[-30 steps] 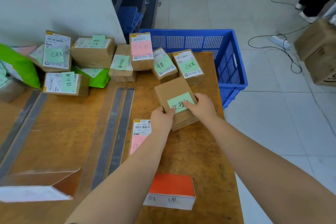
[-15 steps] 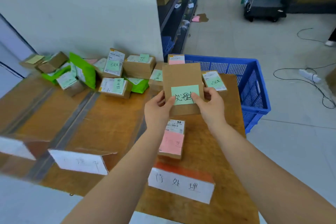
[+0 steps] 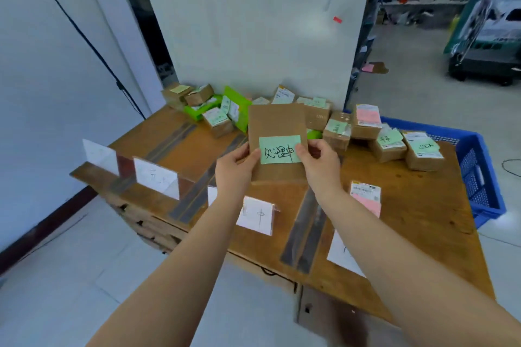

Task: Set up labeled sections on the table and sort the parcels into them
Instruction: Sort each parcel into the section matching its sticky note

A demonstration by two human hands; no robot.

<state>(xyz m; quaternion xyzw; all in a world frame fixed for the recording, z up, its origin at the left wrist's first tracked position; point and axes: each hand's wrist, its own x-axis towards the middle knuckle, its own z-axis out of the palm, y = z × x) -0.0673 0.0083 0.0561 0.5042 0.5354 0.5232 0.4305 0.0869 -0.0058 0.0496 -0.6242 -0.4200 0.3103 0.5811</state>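
Observation:
I hold a brown cardboard parcel upright above the wooden table, its face toward me. A green sticky note with handwriting sits on its lower half. My left hand grips the parcel's lower left edge and my right hand grips its lower right edge, thumbs on the note. Several white folded section labels stand along the table's near edge. One parcel with a pink note lies flat near my right forearm. A pile of unsorted parcels with green and pink notes lines the far side.
A blue plastic crate stands beside the table on the right. Green bag parcels lie at the back by the white wall. Dark tape strips divide the tabletop. Shelves and a cart stand far right on the tiled floor.
Both hands lifted the parcel off the table and raised it upright toward me. The view swung left, bringing more section labels into sight.

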